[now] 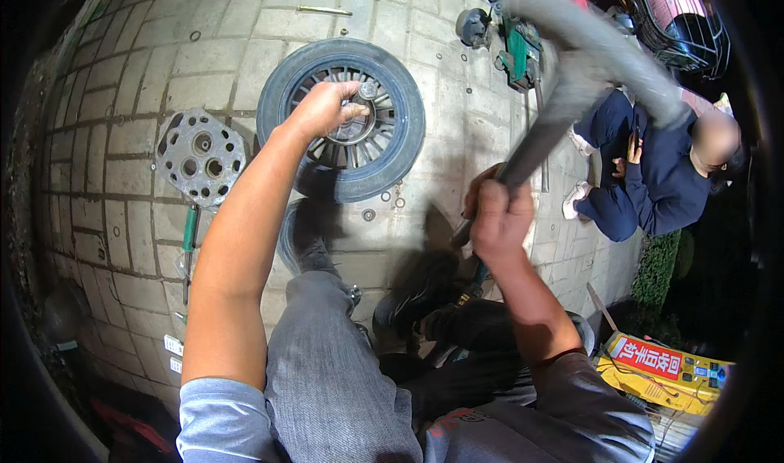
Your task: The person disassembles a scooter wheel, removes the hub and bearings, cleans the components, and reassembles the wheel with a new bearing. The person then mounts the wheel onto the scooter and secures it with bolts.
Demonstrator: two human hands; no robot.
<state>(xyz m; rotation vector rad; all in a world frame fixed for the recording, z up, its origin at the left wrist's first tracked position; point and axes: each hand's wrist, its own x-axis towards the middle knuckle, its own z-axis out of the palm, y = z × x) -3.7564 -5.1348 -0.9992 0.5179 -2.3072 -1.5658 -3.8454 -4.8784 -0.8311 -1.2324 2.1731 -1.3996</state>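
A wheel with a black tyre (400, 154) and a spoked metal rim lies flat on the paving in front of me. Over its hub, my left hand (328, 110) is closed round a short metal piece with a round grey end (368, 90); its lower part is hidden, so I cannot tell its kind. On the right, my right hand (500, 216) grips the handle of a large hammer (543, 132). The hammer is raised, its head blurred by motion and close to the camera, well apart from the wheel.
Left of the wheel lie a round metal plate with holes (201, 158) and a green-handled screwdriver (190, 228). A metal rod (324, 11) and several small rings lie around. A green tool (516, 53) stands far right, near a seated person (653, 165). A yellow box (653, 377) is lower right.
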